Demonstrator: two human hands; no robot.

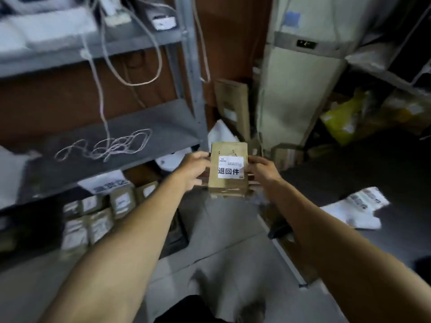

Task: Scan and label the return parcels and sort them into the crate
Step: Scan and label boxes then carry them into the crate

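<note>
A small brown cardboard parcel [228, 190] is held out in front of me above the floor, at mid frame. A white label [230, 167] with a barcode and bold black characters is stuck on its top face. My left hand [194, 170] grips the parcel's left edge with curled fingers. My right hand [262, 170] grips its right edge the same way. Several more labelled brown parcels [100, 214] stand in rows on the floor at lower left, under the shelf.
A grey metal shelf unit [112, 136] with loose white cables fills the left. A tall cream appliance [300, 89] stands at the back right, with cardboard leaning beside it. White plastic mailers [356, 206] lie on a dark surface at right. Yellow bags sit farther right.
</note>
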